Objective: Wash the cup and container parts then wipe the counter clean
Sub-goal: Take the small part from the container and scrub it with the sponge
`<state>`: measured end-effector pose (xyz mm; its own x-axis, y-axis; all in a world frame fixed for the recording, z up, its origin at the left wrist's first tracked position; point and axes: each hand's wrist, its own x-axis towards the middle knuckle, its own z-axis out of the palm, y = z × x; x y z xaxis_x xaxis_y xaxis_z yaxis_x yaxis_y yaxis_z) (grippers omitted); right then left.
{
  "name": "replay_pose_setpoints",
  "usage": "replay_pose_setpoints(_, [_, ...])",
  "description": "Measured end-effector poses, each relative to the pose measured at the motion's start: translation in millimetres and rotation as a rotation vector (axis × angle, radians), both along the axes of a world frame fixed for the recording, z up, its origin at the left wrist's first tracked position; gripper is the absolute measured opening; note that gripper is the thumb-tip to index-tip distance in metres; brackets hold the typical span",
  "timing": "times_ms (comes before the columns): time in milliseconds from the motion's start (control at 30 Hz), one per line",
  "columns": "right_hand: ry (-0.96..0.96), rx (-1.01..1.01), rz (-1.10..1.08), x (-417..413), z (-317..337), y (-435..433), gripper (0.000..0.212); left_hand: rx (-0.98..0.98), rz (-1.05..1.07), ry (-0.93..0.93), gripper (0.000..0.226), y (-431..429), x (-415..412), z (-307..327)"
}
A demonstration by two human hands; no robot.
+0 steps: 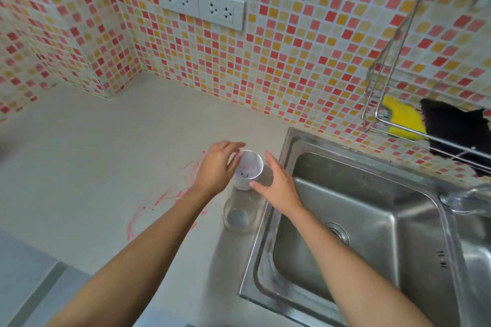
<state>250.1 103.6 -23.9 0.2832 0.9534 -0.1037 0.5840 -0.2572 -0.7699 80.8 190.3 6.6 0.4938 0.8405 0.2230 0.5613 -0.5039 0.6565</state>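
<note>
Forearms: both reach forward from the bottom edge, converging on the counter (93,141) beside the sink (345,220).
Clear container: a see-through vessel (237,214) stands nearest, just left of the sink rim; its outline is faint.
Left hand (216,167): fingers curled over the far-left rim of the white cup (248,170), grasping it.
Right hand (276,180): spread, fingers extended, thumb tip at the cup's near rim; contact unclear.
Cup: upright, behind the clear container, pink marks inside.
Counter: red streaks (170,188) left of the hands; bare surface beyond.
Rack (393,119): yellow sponge (401,117), black cloth (457,127), partly cut off.
</note>
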Motion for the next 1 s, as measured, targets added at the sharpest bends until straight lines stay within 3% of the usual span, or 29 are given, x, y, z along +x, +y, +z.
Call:
replay_pose_setpoints(133, [0.025,-0.078,0.088,-0.2,4.8,16.7,0.101,0.011,-0.237,0.214,0.026,25.0,11.6,2.1])
replay_pose_setpoints(400, [0.068,-0.069,0.074,-3.1,4.6,18.6,0.088,0.029,-0.375,0.249,0.015,38.2,12.6,3.2])
replay_pose_setpoints(667, [0.047,-0.090,0.025,-11.1,4.7,16.7,0.094,0.087,-0.194,0.166,0.022,23.7,13.1,5.1])
replay_pose_setpoints(833, [-0.051,-0.203,0.081,-2.7,26.1,14.9,0.115,0.053,-0.018,-0.006,0.018,22.1,15.2,41.1])
replay_pose_setpoints(900, [-0.103,-0.176,0.052,8.7,52.0,3.1,0.101,-0.017,0.002,-0.060,0.019,15.7,15.7,50.2])
replay_pose_setpoints(1000, [-0.226,0.065,-0.047,30.1,110.4,-26.3,0.052,-0.101,-0.016,-0.090,0.020,0.1,17.4,53.0])
